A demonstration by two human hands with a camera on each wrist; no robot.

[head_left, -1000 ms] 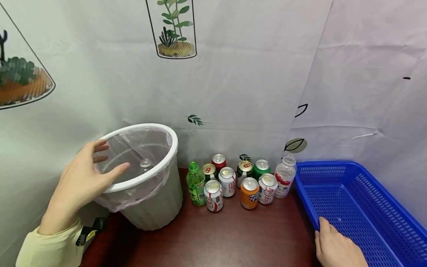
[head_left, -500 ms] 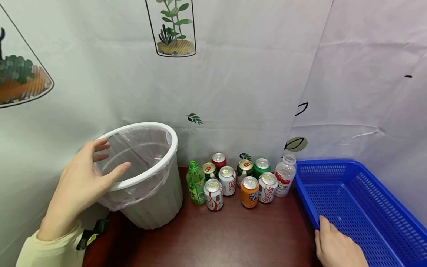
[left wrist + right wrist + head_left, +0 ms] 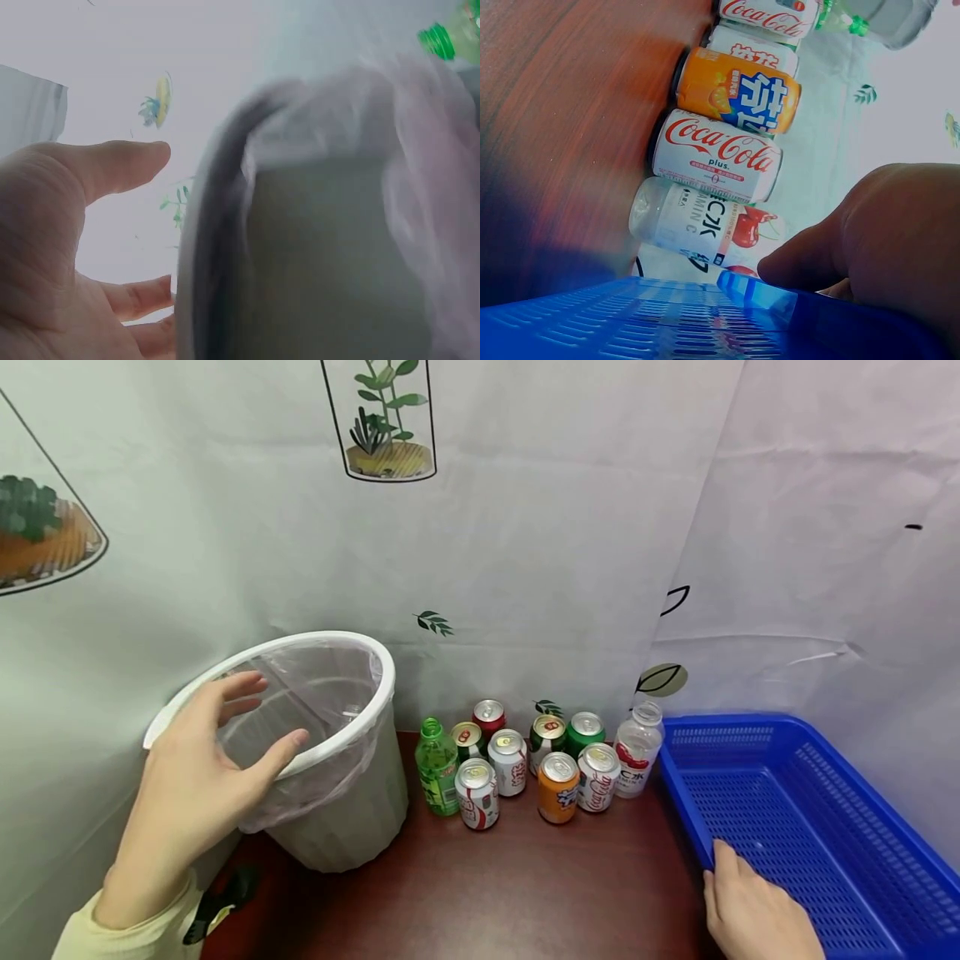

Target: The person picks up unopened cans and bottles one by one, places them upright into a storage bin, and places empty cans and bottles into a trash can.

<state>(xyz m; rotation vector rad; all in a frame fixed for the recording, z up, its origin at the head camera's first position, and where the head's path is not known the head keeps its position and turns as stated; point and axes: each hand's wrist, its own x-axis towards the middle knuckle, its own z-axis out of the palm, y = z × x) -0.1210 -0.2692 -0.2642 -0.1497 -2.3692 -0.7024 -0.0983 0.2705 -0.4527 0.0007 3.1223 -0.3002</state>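
Observation:
My left hand (image 3: 198, 768) hovers over the near left rim of the white trash bin (image 3: 390, 672), fingers and thumb spread with nothing between them. A thin translucent liner (image 3: 352, 785) folds over the bin's rim. Deep inside, only a small clear shape shows. At the lower right, my right hand (image 3: 761, 906) grips the left rim of a blue plastic basket (image 3: 690, 806); in the right wrist view the thumb (image 3: 802, 259) lies over that rim. Between bin and basket stand several drink cans, among them an orange can (image 3: 558, 789) and a white Coca-Cola can (image 3: 716, 154).
A green bottle (image 3: 437, 768) stands beside the bin at the cans' left end. At their right end, near the basket, is a clear bottle with a cherry label (image 3: 637, 752). Behind everything hangs a pale printed cloth (image 3: 525, 552). The tabletop (image 3: 517, 893) is dark reddish wood.
A clear bottle's neck, visible inside the bin a second ago, has dropped lower and is mostly hidden. My left hand has shifted slightly right. The right hand keeps its hold on the basket.

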